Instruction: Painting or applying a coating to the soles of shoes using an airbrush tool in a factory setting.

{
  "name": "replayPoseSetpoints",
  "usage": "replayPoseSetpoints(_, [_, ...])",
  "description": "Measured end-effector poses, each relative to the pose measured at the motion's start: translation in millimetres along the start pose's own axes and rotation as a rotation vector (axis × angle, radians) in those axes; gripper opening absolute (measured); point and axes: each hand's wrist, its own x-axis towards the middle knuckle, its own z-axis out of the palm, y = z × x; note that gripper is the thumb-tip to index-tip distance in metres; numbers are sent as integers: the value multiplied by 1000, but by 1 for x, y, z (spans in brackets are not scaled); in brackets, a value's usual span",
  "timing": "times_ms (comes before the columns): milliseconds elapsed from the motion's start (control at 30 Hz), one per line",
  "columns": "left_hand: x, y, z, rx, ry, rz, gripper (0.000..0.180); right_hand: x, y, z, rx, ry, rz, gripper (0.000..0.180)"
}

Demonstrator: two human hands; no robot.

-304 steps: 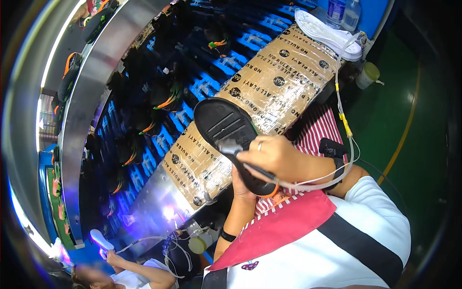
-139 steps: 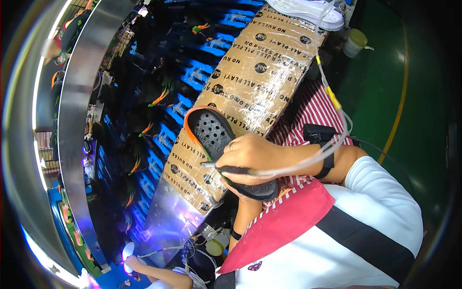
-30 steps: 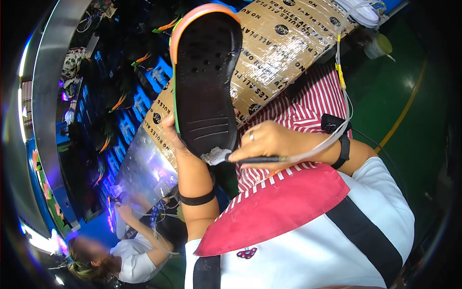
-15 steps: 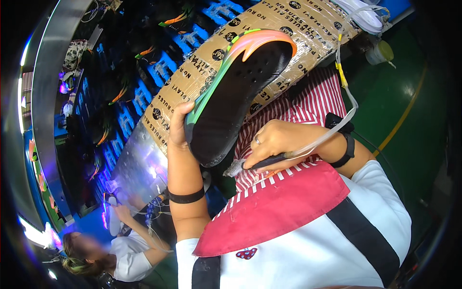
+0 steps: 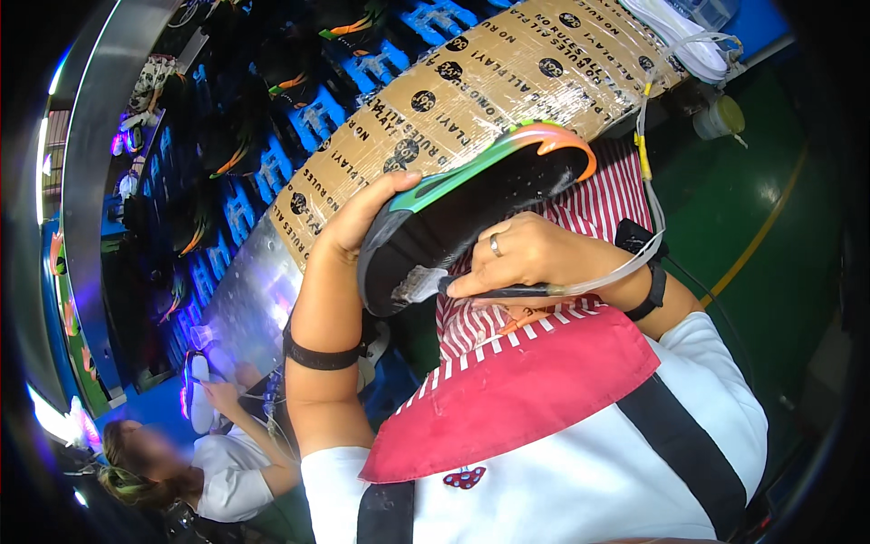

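Brushing the heel end of a shoe sole.

The right hand (image 5: 530, 258) pinches a brush (image 5: 471, 288), bristles touching the black sole (image 5: 471, 213) just beside it; the left hand (image 5: 362, 218) grips the sole's edge, tilted above the taped worktop (image 5: 471, 82). Seemingly mid-coating; next calls for steady strokes.

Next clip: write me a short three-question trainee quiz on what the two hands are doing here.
1. True or false: the left hand grips the black shoe sole at its lower end.
2. What does the right hand hold?
A. a brush with pale bristles
B. a pair of scissors
C. a white shoe
3. Fill in: the brush tip touches the sole's ____ face.

Key
1. True; fingers wrap the lower end, and the sole tilts up to the right.
2. A; a thin tube runs from the brush handle back past the wrist.
3. Black; the green and orange rim faces the taped cardboard bench.
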Motion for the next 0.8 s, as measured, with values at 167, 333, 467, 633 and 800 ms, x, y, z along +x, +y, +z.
replayPoseSetpoints(167, [-4, 6, 4, 167, 34, -43, 38, -5, -1, -9, -14, -180, 25, 31])
replayPoseSetpoints(333, [-8, 12, 6, 136, 83, -89, 36, -6, 1, -6, -97, -62, -13, 30])
replayPoseSetpoints(467, [-8, 13, -7, 187, 75, -121, 36, -4, -7, -10, -129, -126, 32, 26])
replayPoseSetpoints(633, [-20, 17, 1, 97, 81, -94, 36, -5, -12, -15, -179, -67, 59, 28])
replayPoseSetpoints(800, [-25, 14, -11, 76, 146, -43, 36, -11, -9, -10, -131, -160, 42, 32])
